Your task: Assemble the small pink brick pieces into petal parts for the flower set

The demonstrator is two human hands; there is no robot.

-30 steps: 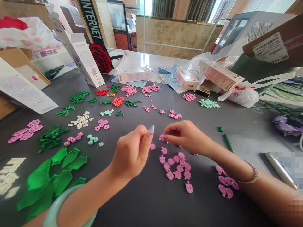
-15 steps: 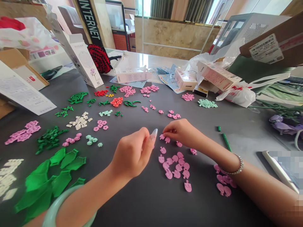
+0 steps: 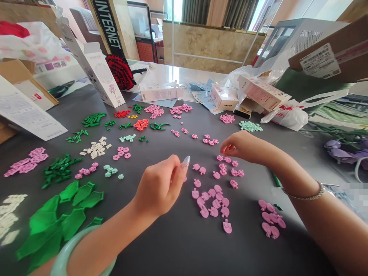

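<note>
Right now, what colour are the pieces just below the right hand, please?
The pieces are pink, shown in the head view.

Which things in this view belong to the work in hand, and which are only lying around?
Probably part of the work:
pink pieces near the right hand
green leaf-shaped pieces
white pieces
mint pieces

Apparently just lying about:
purple flowers
white plastic bag
brown cardboard box
red-and-black item
</note>
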